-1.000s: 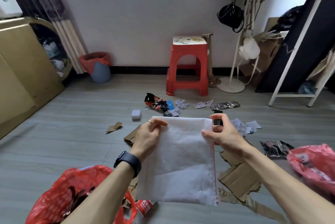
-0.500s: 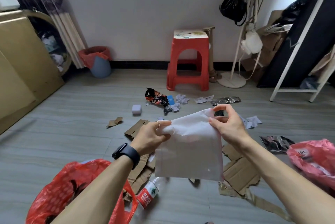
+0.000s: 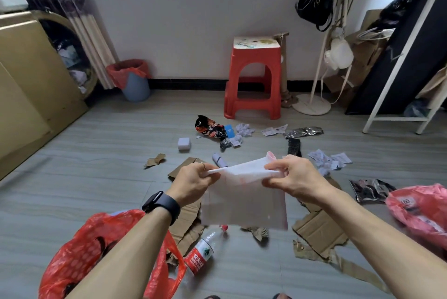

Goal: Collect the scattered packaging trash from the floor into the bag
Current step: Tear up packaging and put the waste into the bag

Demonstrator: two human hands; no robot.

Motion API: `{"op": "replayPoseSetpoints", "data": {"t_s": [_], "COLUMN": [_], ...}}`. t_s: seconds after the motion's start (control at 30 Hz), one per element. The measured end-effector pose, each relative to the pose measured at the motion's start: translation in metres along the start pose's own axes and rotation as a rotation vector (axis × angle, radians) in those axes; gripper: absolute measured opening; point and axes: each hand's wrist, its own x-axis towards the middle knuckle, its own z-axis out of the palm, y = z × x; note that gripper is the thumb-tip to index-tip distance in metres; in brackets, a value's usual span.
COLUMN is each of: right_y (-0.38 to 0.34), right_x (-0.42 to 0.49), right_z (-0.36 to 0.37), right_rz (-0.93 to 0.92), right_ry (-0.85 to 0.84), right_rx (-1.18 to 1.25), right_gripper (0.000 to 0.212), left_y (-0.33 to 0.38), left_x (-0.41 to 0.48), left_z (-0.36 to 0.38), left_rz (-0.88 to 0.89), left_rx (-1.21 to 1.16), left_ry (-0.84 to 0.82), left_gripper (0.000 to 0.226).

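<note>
I hold a white padded mailer (image 3: 244, 199) in the air before me, its top folded over. My left hand (image 3: 193, 181) pinches its upper left corner and my right hand (image 3: 291, 176) grips its upper right edge. A red plastic bag (image 3: 96, 257) lies open on the floor under my left forearm. Scattered on the floor are a plastic bottle (image 3: 202, 254), torn cardboard (image 3: 319, 231), a black-red snack wrapper (image 3: 210, 128), crumpled paper (image 3: 324, 161) and a silver foil wrapper (image 3: 303, 132).
A red stool (image 3: 254, 76) stands at the back wall, with a blue bin (image 3: 134, 81) left of it. A cardboard box (image 3: 26, 73) fills the left side. A pink bag (image 3: 423, 206) lies at right, beside a dark foil pack (image 3: 370, 190). A white rack frame (image 3: 396, 119) stands at right.
My hands have folded the mailer's top down and drawn it lower, so it now hangs shorter. The camera has tilted down, showing the bottle and more cardboard.
</note>
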Motion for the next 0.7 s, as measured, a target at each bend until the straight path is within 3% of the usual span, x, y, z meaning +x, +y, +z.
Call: {"op": "replayPoseSetpoints", "data": {"t_s": [0.07, 0.23, 0.4, 0.47, 0.57, 0.7], "right_y": [0.001, 0.006, 0.009, 0.013, 0.016, 0.013], "right_x": [0.003, 0.007, 0.004, 0.004, 0.002, 0.003], "right_z": [-0.002, -0.005, -0.004, -0.004, -0.004, -0.004], "right_rz": [-0.044, -0.074, 0.061, 0.090, 0.107, 0.117], "right_ry": [0.044, 0.135, 0.145, 0.158, 0.132, 0.133], "right_rx": [-0.077, 0.012, 0.223, 0.298, 0.373, 0.446], "right_gripper": [0.023, 0.030, 0.033, 0.030, 0.025, 0.019], "left_y": [-0.001, 0.002, 0.017, 0.021, 0.023, 0.033], "left_x": [-0.001, 0.001, -0.007, -0.009, -0.009, -0.011], "left_z": [-0.002, -0.005, -0.006, -0.004, -0.002, 0.000], "left_rz": [-0.024, -0.012, -0.104, -0.102, -0.013, 0.043], "left_rx": [-0.035, -0.029, -0.411, -0.514, -0.378, -0.224], "left_ry": [-0.035, 0.000, -0.046, -0.082, -0.053, -0.160], "left_gripper": [0.015, 0.027, 0.027, 0.043, 0.069, 0.049]}}
